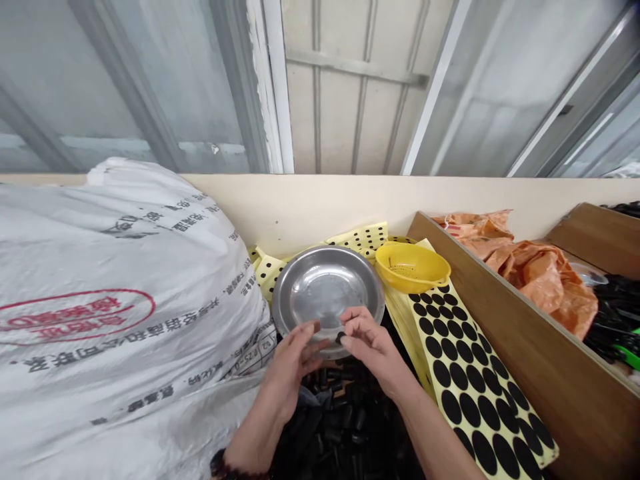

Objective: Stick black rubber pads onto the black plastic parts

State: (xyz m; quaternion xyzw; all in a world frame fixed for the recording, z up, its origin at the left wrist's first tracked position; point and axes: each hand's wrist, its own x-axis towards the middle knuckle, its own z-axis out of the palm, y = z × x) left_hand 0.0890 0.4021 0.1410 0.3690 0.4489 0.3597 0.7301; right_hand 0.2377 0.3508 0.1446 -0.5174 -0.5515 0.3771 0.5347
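Observation:
My left hand (295,357) is over the near left rim of a shiny metal bowl (285,300), its fingers apart and nothing visible in them. Close by on the right, my right hand (367,340) pinches a small black piece (340,337) between thumb and fingers, above the bowl's near edge. The two hands do not touch. Below them lies a heap of black parts (345,427), partly hidden by my forearms.
A large white sack (125,320) fills the left side. Right of the bowl are a yellow basket (413,267) and yellow sheets with black dots (463,360). Beyond a wooden divider (515,313) lie orange bags (555,280) and black parts. A low wall (310,207) runs behind.

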